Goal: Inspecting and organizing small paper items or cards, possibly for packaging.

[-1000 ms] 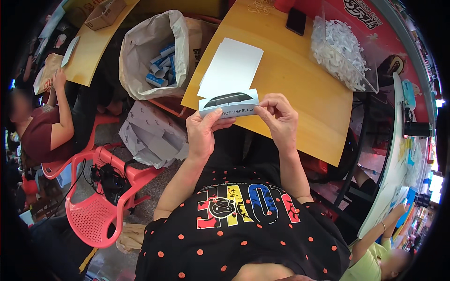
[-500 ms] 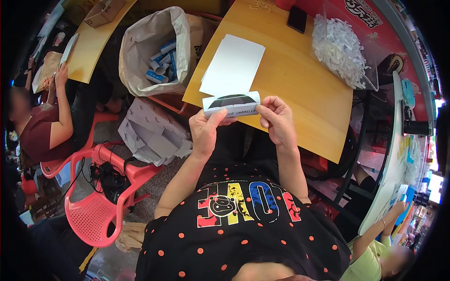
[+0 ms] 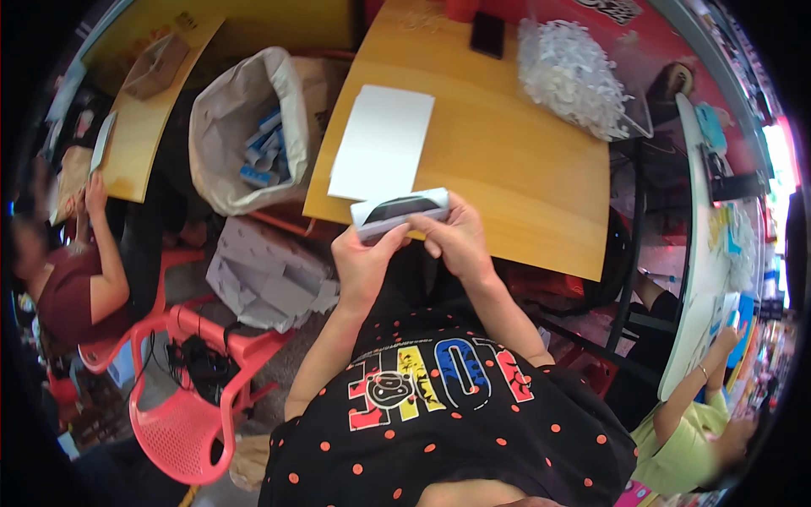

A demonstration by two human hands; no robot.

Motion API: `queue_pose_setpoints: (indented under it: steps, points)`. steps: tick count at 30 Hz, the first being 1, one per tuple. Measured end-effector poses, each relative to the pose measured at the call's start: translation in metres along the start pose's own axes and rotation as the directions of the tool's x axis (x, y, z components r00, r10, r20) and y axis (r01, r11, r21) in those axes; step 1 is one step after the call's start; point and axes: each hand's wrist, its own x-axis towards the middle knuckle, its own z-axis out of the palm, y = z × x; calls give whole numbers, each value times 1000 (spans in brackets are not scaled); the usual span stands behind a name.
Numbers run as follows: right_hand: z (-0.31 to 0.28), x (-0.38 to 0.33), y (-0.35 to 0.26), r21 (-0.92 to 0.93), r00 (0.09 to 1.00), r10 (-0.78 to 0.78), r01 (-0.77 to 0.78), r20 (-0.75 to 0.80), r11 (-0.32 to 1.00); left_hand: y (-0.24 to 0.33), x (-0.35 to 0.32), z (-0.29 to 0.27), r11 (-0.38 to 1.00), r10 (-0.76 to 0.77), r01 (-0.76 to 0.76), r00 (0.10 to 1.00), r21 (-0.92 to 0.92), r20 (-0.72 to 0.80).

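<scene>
Just off the table's near edge, I hold a rolled paper tube (image 3: 400, 213), white and grey with a dark umbrella picture on it. My left hand (image 3: 363, 266) grips its left end, thumb along the lower side. Closed round the right end is my right hand (image 3: 465, 243), its thumb pressed against the lower side near the middle and its fingers partly hidden. Beyond the tube, a small stack of white paper sheets (image 3: 382, 142) lies on the yellow wooden table (image 3: 498, 160).
Left of the table stands a whitish sack (image 3: 291, 101) holding several blue-and-white paper tubes (image 3: 266, 160). A clear bin of white strips (image 3: 570, 76) and a dark phone (image 3: 487, 35) are at the back. A red chair (image 3: 182, 422) stands lower left. People work on both sides.
My right hand has moved from a light pinch at the tube's right corner to a fuller grip, thumb toward the middle. The whole view has shifted somewhat.
</scene>
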Motion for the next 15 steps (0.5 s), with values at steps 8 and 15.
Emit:
queue_pose_setpoints:
  steps: [8,15]
  points:
    - [-23,-1,-3,128,993,77,-88,86,988,2,13,-23,905,-147,226,961,-362,233]
    - [-33,-5,-8,-346,997,-15,38,71,937,-15,9,-50,953,-202,212,977,-214,70]
